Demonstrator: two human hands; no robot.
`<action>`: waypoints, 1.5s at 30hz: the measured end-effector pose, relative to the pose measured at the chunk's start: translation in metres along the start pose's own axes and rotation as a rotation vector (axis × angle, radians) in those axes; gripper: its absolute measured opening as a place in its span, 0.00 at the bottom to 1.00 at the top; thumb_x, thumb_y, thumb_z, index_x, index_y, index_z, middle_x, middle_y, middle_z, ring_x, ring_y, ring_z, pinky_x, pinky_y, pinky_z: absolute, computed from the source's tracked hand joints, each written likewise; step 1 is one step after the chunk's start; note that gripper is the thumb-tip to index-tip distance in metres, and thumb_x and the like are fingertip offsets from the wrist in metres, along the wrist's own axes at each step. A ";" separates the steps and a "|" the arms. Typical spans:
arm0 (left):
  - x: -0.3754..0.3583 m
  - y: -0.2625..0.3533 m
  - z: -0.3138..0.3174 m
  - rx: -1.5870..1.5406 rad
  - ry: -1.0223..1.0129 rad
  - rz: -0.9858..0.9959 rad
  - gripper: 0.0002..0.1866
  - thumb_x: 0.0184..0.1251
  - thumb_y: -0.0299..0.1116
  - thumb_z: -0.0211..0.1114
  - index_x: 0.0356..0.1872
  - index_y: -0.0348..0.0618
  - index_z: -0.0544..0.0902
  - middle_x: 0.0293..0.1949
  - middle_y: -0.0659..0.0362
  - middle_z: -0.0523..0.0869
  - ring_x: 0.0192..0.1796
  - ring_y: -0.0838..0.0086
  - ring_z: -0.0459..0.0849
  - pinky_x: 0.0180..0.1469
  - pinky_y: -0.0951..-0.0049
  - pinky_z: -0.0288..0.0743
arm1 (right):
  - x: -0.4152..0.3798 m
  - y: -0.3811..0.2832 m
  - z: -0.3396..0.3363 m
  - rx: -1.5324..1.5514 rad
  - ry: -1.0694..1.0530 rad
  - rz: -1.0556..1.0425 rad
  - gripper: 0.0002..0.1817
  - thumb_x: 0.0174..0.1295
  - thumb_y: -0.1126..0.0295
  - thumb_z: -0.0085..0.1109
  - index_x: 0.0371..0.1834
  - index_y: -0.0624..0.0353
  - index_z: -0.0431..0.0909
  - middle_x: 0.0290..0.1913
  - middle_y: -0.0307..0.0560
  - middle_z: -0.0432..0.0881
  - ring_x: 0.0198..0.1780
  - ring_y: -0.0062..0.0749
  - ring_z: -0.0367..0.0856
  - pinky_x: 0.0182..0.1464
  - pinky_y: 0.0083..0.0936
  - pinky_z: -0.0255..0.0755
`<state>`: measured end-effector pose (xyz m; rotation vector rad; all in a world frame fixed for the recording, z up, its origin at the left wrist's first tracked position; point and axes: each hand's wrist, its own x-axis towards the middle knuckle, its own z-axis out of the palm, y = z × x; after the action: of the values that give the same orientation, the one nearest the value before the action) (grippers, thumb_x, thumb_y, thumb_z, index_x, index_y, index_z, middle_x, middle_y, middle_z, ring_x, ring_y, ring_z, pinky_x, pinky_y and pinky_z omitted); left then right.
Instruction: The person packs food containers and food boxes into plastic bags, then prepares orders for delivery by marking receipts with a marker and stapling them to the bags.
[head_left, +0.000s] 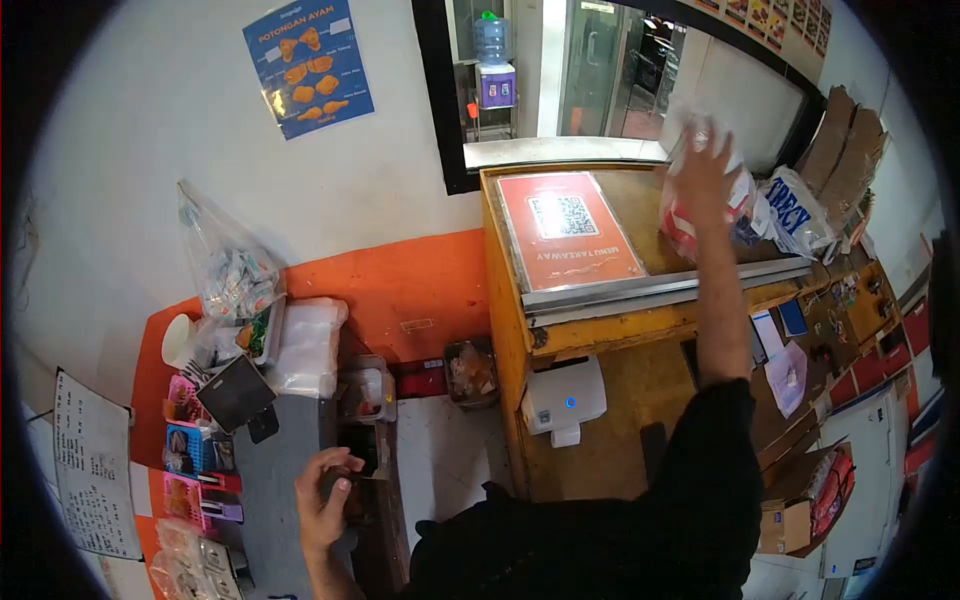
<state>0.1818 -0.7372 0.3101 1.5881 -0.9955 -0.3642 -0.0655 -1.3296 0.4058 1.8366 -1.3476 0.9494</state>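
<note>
On the wooden counter at upper right, my right hand (pixel 703 170) is at the top of a clear plastic bag (pixel 682 225) with red and white contents. Its fingers close around the gathered plastic, part of which sticks up beyond them. What is inside the bag cannot be made out. Low on the left, my left hand (pixel 325 495) hovers by the edge of the grey worktop (pixel 275 470), its fingers loosely bent, the thumb apart and nothing between them. Beside the bag lies a white plastic bag (pixel 797 212) with blue lettering.
An orange QR-code menu sheet (pixel 570 255) lies on the counter (pixel 505 330). Below it stands a white printer (pixel 568 395). A dark tablet (pixel 236 393), coloured baskets (pixel 185 450) and a stack of clear plastic bags (pixel 308 345) sit at left. An open cardboard box (pixel 790 525) is at lower right.
</note>
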 end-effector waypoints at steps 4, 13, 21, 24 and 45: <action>0.011 0.011 0.012 0.029 -0.099 -0.052 0.18 0.65 0.36 0.62 0.50 0.34 0.79 0.41 0.51 0.85 0.45 0.68 0.84 0.48 0.70 0.75 | -0.049 -0.014 0.026 -0.252 -0.236 -0.196 0.32 0.54 0.56 0.59 0.65 0.48 0.69 0.72 0.47 0.60 0.76 0.57 0.44 0.65 0.67 0.52; -0.074 -0.010 -0.020 0.033 0.102 -0.176 0.11 0.66 0.26 0.60 0.48 0.35 0.78 0.43 0.54 0.83 0.44 0.69 0.84 0.47 0.71 0.76 | -0.026 0.062 0.083 0.033 -0.033 -0.455 0.23 0.62 0.61 0.56 0.58 0.59 0.71 0.63 0.51 0.68 0.67 0.49 0.59 0.63 0.51 0.59; -0.201 -0.011 -0.038 0.102 0.431 -0.244 0.18 0.71 0.40 0.60 0.54 0.39 0.76 0.45 0.55 0.85 0.49 0.68 0.84 0.50 0.65 0.76 | -0.093 -0.177 -0.206 1.168 0.127 -0.952 0.19 0.59 0.66 0.68 0.48 0.68 0.77 0.45 0.57 0.82 0.43 0.48 0.81 0.49 0.40 0.77; -0.249 0.018 -0.046 0.112 0.521 -0.262 0.17 0.70 0.37 0.61 0.54 0.39 0.76 0.44 0.55 0.84 0.47 0.70 0.83 0.51 0.67 0.77 | -0.158 -0.223 -0.263 1.580 -0.780 -1.444 0.30 0.64 0.55 0.60 0.60 0.68 0.70 0.59 0.56 0.78 0.61 0.48 0.74 0.65 0.36 0.65; -0.707 0.152 0.138 -0.141 1.062 -1.527 0.21 0.57 0.39 0.70 0.51 0.44 0.82 0.48 0.52 0.86 0.51 0.64 0.84 0.54 0.58 0.75 | -0.704 -0.304 -0.790 0.574 -1.256 -3.360 0.12 0.53 0.72 0.70 0.41 0.60 0.85 0.42 0.48 0.86 0.46 0.33 0.83 0.55 0.28 0.72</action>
<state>-0.3926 -0.2874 0.2120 1.7584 1.1400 -0.4595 -0.0505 -0.2502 0.1884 -1.4253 -2.1520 1.6639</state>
